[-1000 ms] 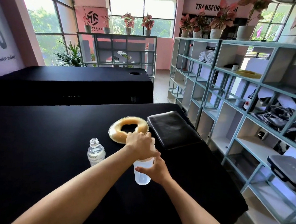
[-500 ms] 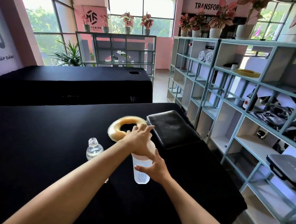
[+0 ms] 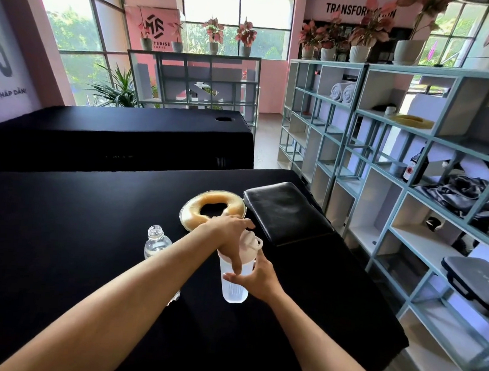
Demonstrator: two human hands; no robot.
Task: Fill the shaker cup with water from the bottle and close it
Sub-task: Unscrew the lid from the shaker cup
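Since a second ago, left hand (image 3: 231,233) rotated on white screw lid (image 3: 249,245), fingers clamped. Black-draped bench (image 3: 61,216), right edge: translucent plastic shaker cup (image 3: 234,289), right hand (image 3: 255,276) gripping. Uncapped clear bottle (image 3: 156,241) beside. Risk: cross-threaded lid, leak.

Pink sign (image 3: 157,30) reads "TERISE"; wall lettering (image 3: 341,9) "TRANSFOR".

Left hand (image 3: 228,236) curled downward — right hand (image 3: 255,279) cupped sideways, both arms outstretched

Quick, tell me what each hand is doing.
Left hand: closed on the lid of the shaker cup.
Right hand: gripping the shaker cup's body.
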